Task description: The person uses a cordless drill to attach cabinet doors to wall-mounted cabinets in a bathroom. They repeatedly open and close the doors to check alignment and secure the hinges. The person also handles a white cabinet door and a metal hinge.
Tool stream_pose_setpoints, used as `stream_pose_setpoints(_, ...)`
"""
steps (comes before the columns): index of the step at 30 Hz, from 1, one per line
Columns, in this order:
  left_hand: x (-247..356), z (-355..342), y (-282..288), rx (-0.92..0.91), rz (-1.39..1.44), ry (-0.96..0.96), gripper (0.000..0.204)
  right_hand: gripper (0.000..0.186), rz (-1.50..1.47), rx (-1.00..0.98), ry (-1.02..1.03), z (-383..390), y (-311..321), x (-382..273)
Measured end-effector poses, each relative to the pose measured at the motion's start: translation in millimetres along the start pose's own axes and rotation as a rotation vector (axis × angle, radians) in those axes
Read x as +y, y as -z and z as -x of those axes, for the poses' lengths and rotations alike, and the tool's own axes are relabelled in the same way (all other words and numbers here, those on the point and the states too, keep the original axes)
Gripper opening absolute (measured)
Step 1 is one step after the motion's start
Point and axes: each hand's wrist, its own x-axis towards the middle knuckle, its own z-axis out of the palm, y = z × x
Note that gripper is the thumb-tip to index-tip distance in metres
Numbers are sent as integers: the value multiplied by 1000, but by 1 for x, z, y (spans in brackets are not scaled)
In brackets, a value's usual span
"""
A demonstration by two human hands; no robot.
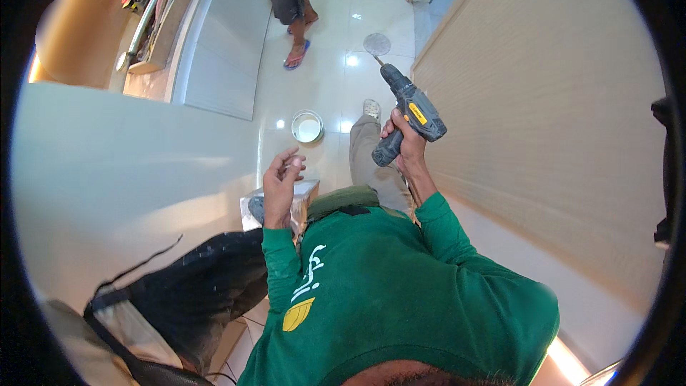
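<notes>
Drill (416,109), black with a yellow label, is up in the air in front of the person, a bit to the right, near the pale wall (543,100). The right hand (409,146) is wrapped around its handle. The thin metal bit (379,61) points forward, away from the body. If a finger squeezes the trigger by mistake, the bit could spin. If the arm swings right, the tip could scratch the wall. The one hand has all the weight, so a loose grip could let the drill fall on the shoe (371,109) or crack the shiny floor (332,86).

The left hand (281,175) is up too, touching nothing big. Its fingers are bent and the thumb is close to them; one cannot tell if something tiny is between them. Past it, a round tub (294,129) sits on the floor. A careless step could tip it. Farther off, another person (287,1) stands in flip-flops (297,56); a dropped tool could slide toward those toes.
</notes>
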Motion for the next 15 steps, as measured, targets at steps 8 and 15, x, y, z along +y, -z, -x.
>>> stream_pose_setpoints(8,-2,-107,-26,-308,-210,-85,39,15,-86,4,209,-8,-4,13)
stream_pose_setpoints(15,-19,-135,-62,-460,-468,-237,40,18,25,152,285,-8,28,34)
